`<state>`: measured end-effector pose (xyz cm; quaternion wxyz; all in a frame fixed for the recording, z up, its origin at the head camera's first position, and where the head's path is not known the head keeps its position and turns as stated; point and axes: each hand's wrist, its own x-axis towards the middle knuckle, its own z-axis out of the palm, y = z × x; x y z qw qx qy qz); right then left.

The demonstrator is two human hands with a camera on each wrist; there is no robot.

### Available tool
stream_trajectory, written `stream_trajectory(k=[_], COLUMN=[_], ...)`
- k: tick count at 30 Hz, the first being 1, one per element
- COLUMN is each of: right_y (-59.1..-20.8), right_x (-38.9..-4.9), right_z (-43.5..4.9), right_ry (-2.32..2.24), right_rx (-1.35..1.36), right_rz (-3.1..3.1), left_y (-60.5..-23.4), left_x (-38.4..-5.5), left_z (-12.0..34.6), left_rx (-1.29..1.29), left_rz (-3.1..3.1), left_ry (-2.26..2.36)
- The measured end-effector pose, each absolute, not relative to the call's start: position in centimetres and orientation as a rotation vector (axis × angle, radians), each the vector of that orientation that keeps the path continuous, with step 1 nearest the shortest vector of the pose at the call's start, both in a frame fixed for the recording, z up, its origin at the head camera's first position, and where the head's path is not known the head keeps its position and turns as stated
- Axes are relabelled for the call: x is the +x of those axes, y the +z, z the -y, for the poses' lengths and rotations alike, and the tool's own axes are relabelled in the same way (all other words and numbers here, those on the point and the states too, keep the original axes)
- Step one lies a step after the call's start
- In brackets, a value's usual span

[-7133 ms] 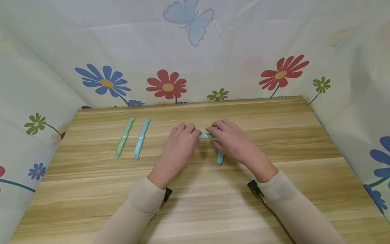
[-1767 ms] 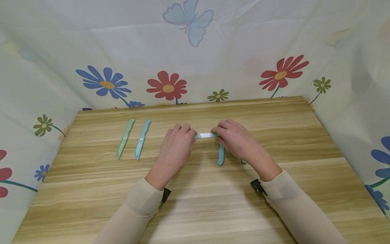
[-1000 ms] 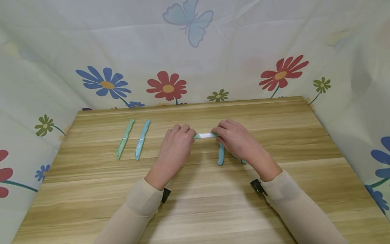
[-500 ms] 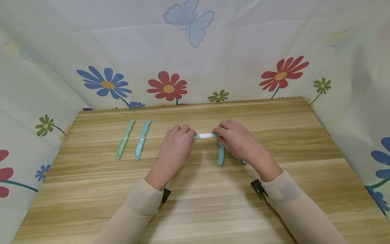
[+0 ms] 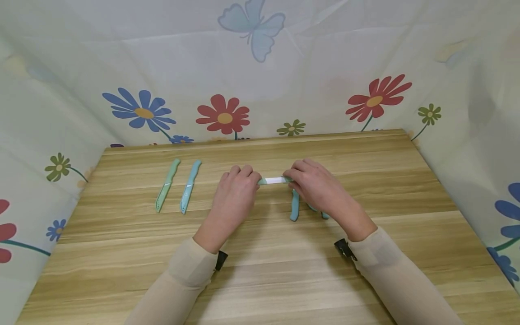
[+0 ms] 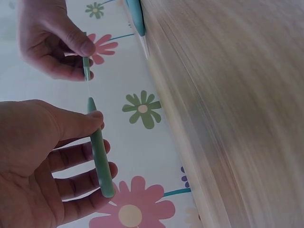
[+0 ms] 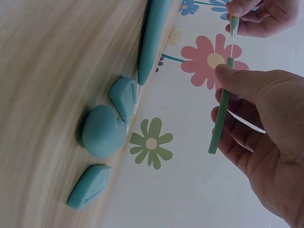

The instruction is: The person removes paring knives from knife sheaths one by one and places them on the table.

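Part-bared green knife [image 5: 274, 180] held above table [image 5: 264, 280], midway betw. L & R edges, nearer far edge.
Person's L hand [image 5: 237, 189] pinches handle [image 6: 100, 156], R hand [image 5: 314, 186] pinches sheath [image 7: 220, 116], prob. to stay off bare blade [image 5: 275, 180]. Sheathed green knife [image 5: 166, 187] & sheathed blue knife [image 5: 189, 187] lie side by side twd far-left corner, maybe for order. Sheath marks [image 5: 186, 197] too small to read.

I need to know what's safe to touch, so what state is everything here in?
Held green knife: blade partly showing
Left grip: pinching one end
Right grip: pinching the other
Left green knife: sheathed, lying
Left blue knife: sheathed, lying
Blue handle: lying, blade unclear
Blue pieces: lying, can't tell whether joined
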<state>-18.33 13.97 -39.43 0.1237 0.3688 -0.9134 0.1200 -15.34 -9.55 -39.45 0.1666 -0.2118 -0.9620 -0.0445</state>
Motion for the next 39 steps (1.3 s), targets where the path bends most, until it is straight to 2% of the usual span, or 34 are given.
stream_trajectory(k=[39], right_y=[-39.31], right_x=[-18.42], right_z=[-14.33], right_ry=[0.360], right_rx=[1.078], right_rz=[2.644], left_y=[-39.24], left_x=[-15.34], left_z=[9.75], left_rx=[-0.570], left_rz=[2.772], left_ry=[-0.150])
